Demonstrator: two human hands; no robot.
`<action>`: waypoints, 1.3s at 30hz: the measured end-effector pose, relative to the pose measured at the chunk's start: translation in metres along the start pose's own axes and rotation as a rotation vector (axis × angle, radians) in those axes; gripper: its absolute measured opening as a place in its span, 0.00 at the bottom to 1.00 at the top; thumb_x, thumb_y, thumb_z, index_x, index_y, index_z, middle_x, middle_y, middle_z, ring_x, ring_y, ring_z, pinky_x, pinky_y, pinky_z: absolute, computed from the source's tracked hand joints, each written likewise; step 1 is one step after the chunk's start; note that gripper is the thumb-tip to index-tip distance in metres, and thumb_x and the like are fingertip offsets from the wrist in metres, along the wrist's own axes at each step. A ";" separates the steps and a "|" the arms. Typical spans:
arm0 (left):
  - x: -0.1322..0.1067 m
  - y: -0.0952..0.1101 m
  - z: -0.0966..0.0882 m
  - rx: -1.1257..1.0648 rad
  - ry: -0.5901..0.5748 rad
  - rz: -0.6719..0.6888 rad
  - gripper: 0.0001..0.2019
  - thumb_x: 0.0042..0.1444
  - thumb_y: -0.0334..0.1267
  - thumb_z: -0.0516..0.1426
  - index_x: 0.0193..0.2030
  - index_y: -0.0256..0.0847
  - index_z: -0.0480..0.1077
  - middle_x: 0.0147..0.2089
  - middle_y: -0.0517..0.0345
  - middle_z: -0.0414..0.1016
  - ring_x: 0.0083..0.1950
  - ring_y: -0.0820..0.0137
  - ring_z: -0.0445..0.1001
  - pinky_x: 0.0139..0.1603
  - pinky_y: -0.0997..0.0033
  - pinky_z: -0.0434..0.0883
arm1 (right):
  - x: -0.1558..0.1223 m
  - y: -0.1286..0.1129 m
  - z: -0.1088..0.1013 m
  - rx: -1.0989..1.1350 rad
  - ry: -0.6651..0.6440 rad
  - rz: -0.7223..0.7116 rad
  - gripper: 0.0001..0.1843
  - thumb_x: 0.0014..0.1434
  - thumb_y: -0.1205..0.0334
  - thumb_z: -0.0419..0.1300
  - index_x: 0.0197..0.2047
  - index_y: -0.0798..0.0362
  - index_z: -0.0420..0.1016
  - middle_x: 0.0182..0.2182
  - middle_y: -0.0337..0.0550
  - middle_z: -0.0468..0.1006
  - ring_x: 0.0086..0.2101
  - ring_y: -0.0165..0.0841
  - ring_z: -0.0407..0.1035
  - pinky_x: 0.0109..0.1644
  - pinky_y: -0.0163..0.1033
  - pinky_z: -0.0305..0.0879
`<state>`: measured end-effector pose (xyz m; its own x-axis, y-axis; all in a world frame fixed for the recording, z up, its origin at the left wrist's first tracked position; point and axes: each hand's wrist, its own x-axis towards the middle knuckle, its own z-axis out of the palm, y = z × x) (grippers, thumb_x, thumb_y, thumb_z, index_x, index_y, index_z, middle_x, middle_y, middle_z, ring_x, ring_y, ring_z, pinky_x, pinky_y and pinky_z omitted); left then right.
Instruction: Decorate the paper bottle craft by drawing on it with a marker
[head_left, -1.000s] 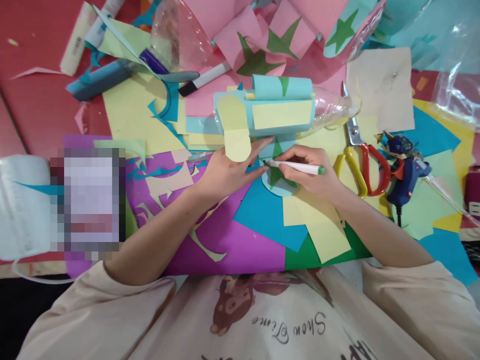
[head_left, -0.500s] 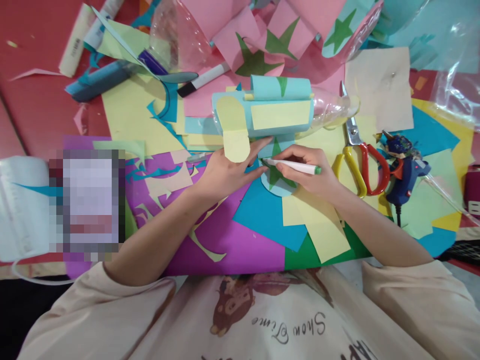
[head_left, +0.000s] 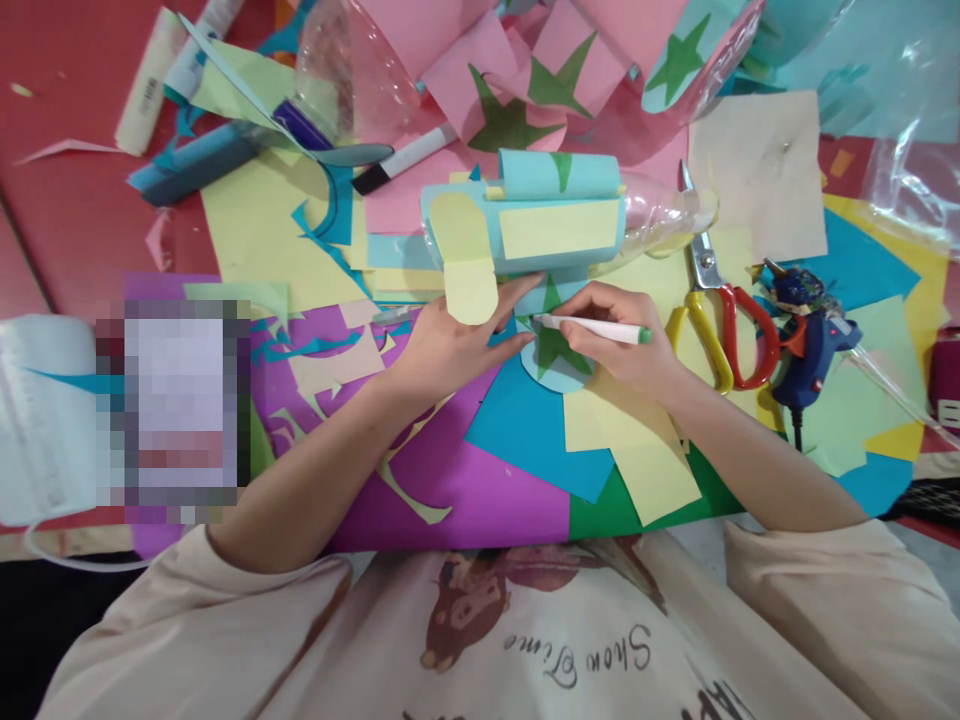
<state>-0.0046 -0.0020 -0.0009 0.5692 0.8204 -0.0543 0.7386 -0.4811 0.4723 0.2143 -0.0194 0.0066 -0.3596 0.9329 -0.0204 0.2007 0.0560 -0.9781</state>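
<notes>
My right hand (head_left: 626,335) grips a white marker (head_left: 607,328) with a green end, its tip on a green star (head_left: 555,350). The star lies on a light-blue paper wing (head_left: 553,380) with a rounded end, joined under a plastic bottle (head_left: 660,212) wrapped in light-blue paper. My left hand (head_left: 457,335) rests with fingers spread, its fingertips at the wing's left edge. A pale yellow rounded paper piece (head_left: 471,290) on the bottle's left end covers part of that hand. A yellow paper strip (head_left: 559,230) runs along the bottle's side.
Scissors (head_left: 705,265) with red and yellow handles lie right of the bottle, beside a blue glue gun (head_left: 806,365). A black-capped marker (head_left: 405,160) lies behind. Paper scraps (head_left: 337,360) cover the left side. Pink paper with green stars (head_left: 510,120) sits at the back.
The marker has shifted slightly to the right in my right hand, its tip moving along the star's left point. My left hand stays in place.
</notes>
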 end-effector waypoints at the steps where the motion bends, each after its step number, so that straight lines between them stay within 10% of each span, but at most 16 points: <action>1: 0.000 0.000 0.000 -0.004 -0.001 -0.009 0.27 0.63 0.46 0.51 0.68 0.43 0.59 0.35 0.58 0.70 0.35 0.70 0.66 0.37 0.73 0.63 | 0.000 0.000 0.000 0.005 0.007 0.003 0.10 0.60 0.57 0.62 0.33 0.56 0.74 0.26 0.38 0.74 0.25 0.25 0.61 0.27 0.33 0.55; 39: 0.000 0.000 -0.001 -0.005 0.005 0.011 0.27 0.64 0.47 0.50 0.68 0.42 0.59 0.36 0.56 0.70 0.34 0.70 0.65 0.37 0.72 0.64 | 0.000 -0.004 -0.001 0.014 -0.048 -0.011 0.08 0.59 0.60 0.62 0.33 0.56 0.76 0.27 0.38 0.76 0.27 0.25 0.64 0.29 0.33 0.57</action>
<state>-0.0053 -0.0019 -0.0005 0.5754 0.8166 -0.0451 0.7306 -0.4885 0.4771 0.2143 -0.0192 0.0106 -0.4051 0.9141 -0.0193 0.1836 0.0606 -0.9811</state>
